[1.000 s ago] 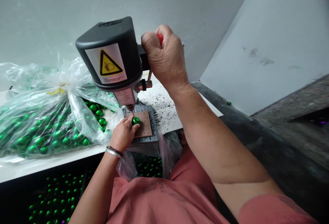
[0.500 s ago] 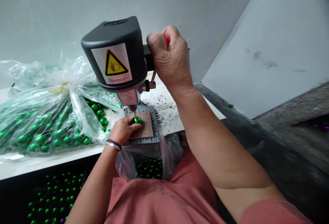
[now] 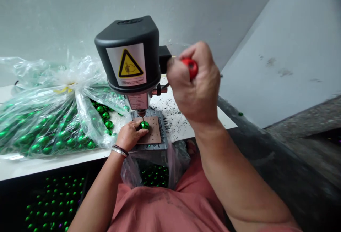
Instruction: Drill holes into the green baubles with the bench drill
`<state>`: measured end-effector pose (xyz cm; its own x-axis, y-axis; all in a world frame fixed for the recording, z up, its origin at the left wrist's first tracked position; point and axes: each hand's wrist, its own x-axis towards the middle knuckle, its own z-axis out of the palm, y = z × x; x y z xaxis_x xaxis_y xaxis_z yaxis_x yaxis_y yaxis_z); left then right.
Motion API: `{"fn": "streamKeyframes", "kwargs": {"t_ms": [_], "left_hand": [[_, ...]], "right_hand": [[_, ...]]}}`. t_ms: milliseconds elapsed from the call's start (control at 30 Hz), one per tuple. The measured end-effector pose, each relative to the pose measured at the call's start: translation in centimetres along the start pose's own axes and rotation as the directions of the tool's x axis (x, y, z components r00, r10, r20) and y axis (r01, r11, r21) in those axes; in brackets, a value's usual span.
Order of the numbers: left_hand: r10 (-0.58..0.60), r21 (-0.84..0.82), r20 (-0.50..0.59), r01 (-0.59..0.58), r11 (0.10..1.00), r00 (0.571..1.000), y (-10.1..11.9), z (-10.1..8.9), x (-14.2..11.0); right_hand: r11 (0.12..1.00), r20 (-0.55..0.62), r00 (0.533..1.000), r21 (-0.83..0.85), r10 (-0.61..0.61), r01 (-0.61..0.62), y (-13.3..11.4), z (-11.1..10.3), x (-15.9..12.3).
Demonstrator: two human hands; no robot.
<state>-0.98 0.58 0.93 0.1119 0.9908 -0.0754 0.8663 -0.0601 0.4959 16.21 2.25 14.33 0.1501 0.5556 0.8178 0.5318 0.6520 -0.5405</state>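
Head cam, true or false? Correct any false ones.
1. The left hand steadies a shiny green ball on a brown pad under the drill bit. True.
2. The right hand grips a red handle. True.
3. The clear plastic bag of green balls lies to the right of the bench drill. False: it lies to the left.
4. The warning triangle on the drill head is red. False: it is yellow.

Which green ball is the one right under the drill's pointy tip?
It's the shiny green ball on the brown pad, held by the left hand. The other balls are away from the drill, in the plastic bag or down below the table.
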Motion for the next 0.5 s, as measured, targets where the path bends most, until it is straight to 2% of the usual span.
{"fn": "streamKeyframes", "kwargs": {"t_ms": [133,200,500], "left_hand": [[-0.007,-0.053,-0.012,0.007,0.999,1.0,0.3,-0.1,-0.2],[-0.022,-0.082,-0.015,0.021,0.996,1.0,0.5,-0.3,-0.3],[-0.005,-0.08,-0.011,0.004,0.997,1.0,0.1,0.0,-0.3]], "right_hand": [[0.987,-0.031,0.995,-0.129,-0.097,0.092,-0.3,-1.0,-3.7],[0.983,-0.025,0.994,-0.152,-0.106,0.101,-0.1,-1.1,-4.9],[0.986,-0.094,0.988,-0.13,-0.121,0.109,1.0,-0.3,-7.2]]}}
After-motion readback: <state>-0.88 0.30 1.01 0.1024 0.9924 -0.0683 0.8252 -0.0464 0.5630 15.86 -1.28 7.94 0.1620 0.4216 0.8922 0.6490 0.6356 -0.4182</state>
